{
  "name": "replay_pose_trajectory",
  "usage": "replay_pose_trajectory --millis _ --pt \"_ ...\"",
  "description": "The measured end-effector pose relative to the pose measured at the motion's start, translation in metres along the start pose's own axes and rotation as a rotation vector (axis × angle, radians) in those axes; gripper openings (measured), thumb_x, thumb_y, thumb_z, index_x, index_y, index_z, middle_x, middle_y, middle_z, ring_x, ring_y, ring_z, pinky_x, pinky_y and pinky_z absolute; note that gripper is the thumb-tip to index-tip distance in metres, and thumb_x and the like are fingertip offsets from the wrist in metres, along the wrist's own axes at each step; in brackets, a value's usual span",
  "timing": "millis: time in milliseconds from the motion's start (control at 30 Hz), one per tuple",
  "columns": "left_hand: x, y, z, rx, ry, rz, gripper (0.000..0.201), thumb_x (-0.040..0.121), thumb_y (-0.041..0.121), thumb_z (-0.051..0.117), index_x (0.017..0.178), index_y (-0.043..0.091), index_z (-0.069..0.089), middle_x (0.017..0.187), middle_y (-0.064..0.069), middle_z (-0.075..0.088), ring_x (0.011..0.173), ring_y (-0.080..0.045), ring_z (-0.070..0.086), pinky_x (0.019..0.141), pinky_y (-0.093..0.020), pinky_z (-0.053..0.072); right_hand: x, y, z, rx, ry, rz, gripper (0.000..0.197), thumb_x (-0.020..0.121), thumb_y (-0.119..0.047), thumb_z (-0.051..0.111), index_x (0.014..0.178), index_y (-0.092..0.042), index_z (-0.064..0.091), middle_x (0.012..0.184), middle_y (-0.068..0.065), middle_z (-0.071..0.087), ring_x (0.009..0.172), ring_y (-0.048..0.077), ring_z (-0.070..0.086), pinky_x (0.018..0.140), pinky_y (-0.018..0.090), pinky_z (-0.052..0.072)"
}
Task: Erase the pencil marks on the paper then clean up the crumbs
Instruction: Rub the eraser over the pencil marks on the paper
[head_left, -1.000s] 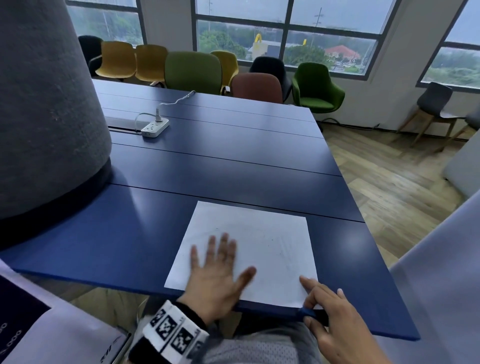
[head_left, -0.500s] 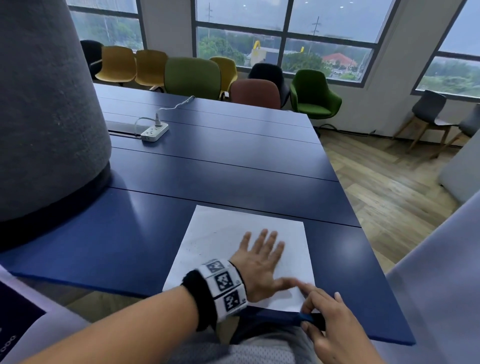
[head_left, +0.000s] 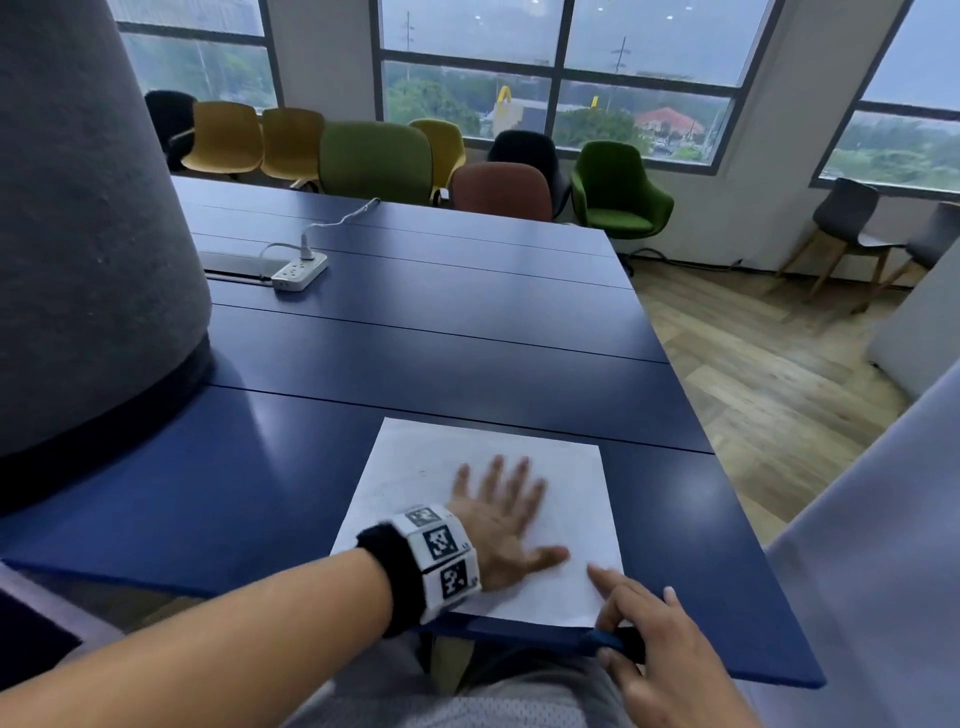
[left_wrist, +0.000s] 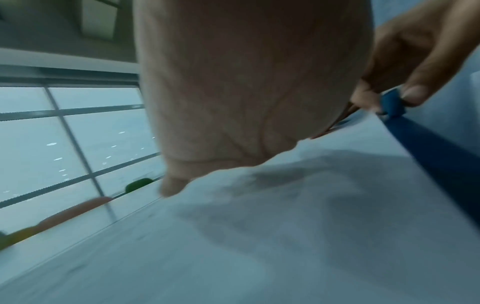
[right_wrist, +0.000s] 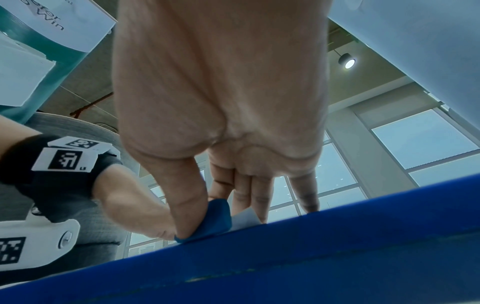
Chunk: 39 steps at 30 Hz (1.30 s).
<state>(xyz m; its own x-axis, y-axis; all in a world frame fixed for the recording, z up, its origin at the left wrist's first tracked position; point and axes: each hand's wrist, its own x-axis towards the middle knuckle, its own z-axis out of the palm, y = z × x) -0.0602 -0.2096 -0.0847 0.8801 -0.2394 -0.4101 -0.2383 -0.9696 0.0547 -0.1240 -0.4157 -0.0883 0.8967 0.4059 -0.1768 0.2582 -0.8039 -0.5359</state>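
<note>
A white sheet of paper (head_left: 415, 467) lies on the blue table (head_left: 415, 338) by its near edge, with only faint specks showing on it. My left hand (head_left: 498, 509) rests flat on the middle of the paper (left_wrist: 259, 236), fingers spread and straight. At the near right corner my right hand (head_left: 639, 623) pinches a blue eraser (head_left: 621, 642) against the table edge. Its thumb presses the eraser (right_wrist: 213, 220) while the straight fingers lie over the tabletop and the paper's corner. The eraser (left_wrist: 392, 105) also shows in the blurred left wrist view.
A large grey cone-shaped body (head_left: 78, 234) stands on the table's left side. A white power strip (head_left: 300, 270) with its cable lies further back. Coloured chairs (head_left: 374, 161) line the far side, and wooden floor (head_left: 753, 389) lies to the right.
My left hand has swept from the paper's lower left toward its middle and right, the forearm now reaching in from the left. The right hand has stayed at the table edge with the eraser.
</note>
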Motion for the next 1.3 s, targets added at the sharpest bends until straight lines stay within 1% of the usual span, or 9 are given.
replay_pose_trajectory --millis 100,367,500,567,767,867,1000,1133,1300 --pt "0.007 0.022 0.007 0.027 -0.066 0.177 0.080 0.092 0.074 0.009 0.155 0.031 -0.017 0.158 0.003 -0.031 0.146 -0.020 -0.028 0.118 -0.053 -0.013 0.000 0.002 0.000 -0.013 -0.010 0.003 0.021 0.077 -0.020 0.062 0.076 -0.027 0.043 0.133 -0.046 0.024 0.125 -0.024 0.023 0.119 0.024 0.001" --pt "0.003 -0.028 -0.004 -0.092 -0.027 -0.257 0.101 0.086 0.082 0.009 0.152 0.011 -0.021 0.157 -0.007 -0.033 0.148 -0.031 -0.022 0.120 -0.053 -0.005 -0.002 -0.004 -0.003 -0.046 0.024 0.023 0.020 0.083 -0.021 0.066 0.079 -0.029 0.048 0.131 -0.045 0.022 0.119 -0.021 0.026 0.118 0.026 -0.006" --pt "-0.002 -0.011 -0.004 0.028 -0.068 0.109 0.081 0.091 0.076 0.011 0.154 0.034 -0.016 0.157 0.007 -0.031 0.148 -0.029 -0.024 0.115 -0.066 -0.006 -0.003 -0.006 -0.005 -0.077 0.010 0.029 0.022 0.083 -0.024 0.064 0.078 -0.032 0.044 0.132 -0.044 0.024 0.117 -0.022 0.025 0.120 0.030 -0.003" --pt "-0.001 -0.013 -0.006 0.013 -0.072 0.059 0.083 0.091 0.076 0.015 0.155 0.033 -0.015 0.159 0.006 -0.030 0.148 -0.030 -0.021 0.115 -0.066 -0.002 -0.003 -0.007 -0.007 -0.076 0.002 0.035 0.022 0.083 -0.025 0.064 0.077 -0.033 0.044 0.134 -0.043 0.027 0.122 -0.020 0.028 0.121 0.032 -0.003" --pt "0.004 -0.018 -0.035 -0.031 -0.051 0.000 0.103 0.079 0.074 0.059 0.157 0.029 0.008 0.165 -0.005 0.002 0.148 -0.035 0.011 0.109 -0.062 0.033 0.000 -0.006 -0.013 -0.084 -0.006 0.009 0.019 0.084 -0.025 0.064 0.077 -0.033 0.049 0.137 -0.038 0.037 0.129 -0.012 0.038 0.121 0.036 -0.005" --pt "0.007 -0.017 -0.039 -0.019 -0.059 -0.020 0.112 0.071 0.072 0.070 0.157 0.034 0.008 0.165 -0.006 0.004 0.149 -0.035 0.007 0.110 -0.060 0.033 0.006 -0.004 -0.027 -0.092 -0.046 -0.033 0.013 0.085 -0.024 0.062 0.080 -0.031 0.053 0.125 -0.037 0.045 0.122 -0.008 0.047 0.122 0.039 0.004" --pt "0.011 -0.015 -0.042 -0.032 -0.055 -0.036 0.118 0.067 0.070 0.075 0.157 0.034 0.008 0.166 -0.005 0.002 0.151 -0.035 0.001 0.114 -0.058 0.029 0.032 -0.003 -0.055 -0.076 -0.014 -0.106 0.015 0.081 -0.023 0.069 0.075 -0.031 0.058 0.089 -0.017 0.062 0.084 0.002 0.061 0.084 0.034 0.053" --pt "0.012 -0.014 -0.045 -0.030 -0.066 -0.056 0.122 0.063 0.070 0.078 0.157 0.034 0.008 0.166 -0.003 0.001 0.150 -0.036 0.009 0.114 -0.054 0.029 0.079 -0.017 -0.079 -0.187 0.091 -0.201 0.012 0.083 -0.025 0.073 0.077 -0.026 0.062 0.083 -0.010 0.054 0.072 0.004 0.053 0.065 0.020 0.041" --pt "0.015 -0.017 -0.041 0.023 -0.005 -0.054 0.124 0.060 0.076 0.075 0.156 0.026 0.015 0.165 -0.003 0.010 0.146 -0.033 0.022 0.114 -0.046 0.031 0.137 -0.024 -0.077 -0.229 0.007 -0.264 0.010 0.083 -0.022 0.073 0.086 -0.013 0.068 0.087 -0.003 0.060 0.071 0.010 0.057 0.067 0.023 0.050"
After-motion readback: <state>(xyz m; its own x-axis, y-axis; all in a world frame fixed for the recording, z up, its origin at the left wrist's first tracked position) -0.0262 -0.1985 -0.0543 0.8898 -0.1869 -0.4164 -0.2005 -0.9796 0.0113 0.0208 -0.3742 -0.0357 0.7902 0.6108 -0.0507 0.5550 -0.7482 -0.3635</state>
